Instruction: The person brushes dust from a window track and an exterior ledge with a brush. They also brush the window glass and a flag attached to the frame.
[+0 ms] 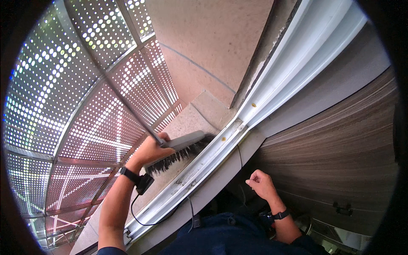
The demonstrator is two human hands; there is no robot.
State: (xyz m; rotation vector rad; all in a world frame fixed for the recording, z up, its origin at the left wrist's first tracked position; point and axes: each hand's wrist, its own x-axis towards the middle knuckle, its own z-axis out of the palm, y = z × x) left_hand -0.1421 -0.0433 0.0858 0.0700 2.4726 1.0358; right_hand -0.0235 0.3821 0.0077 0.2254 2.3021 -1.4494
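A long-handled broom [188,140] is in my left hand [153,149], gripped close to where its grey handle meets the head. Its dark bristles reach down to the tiled ledge [183,122] and the outer edge of the white window frame track [204,157]. From my fingers the handle runs up and left across the perforated metal screen. My right hand [262,184] is on the inner side of the frame, fingers curled, with nothing seen in it. A small black device on a strap [145,183] sits at my left wrist, with a cable trailing from it.
A perforated metal screen [95,111] with bars closes off the left side. Beyond the frame stands a tiled wall [210,41]. A wood-grain panel [318,153] is at the right, near my right arm. Thin black cables [191,210] cross the frame near my body.
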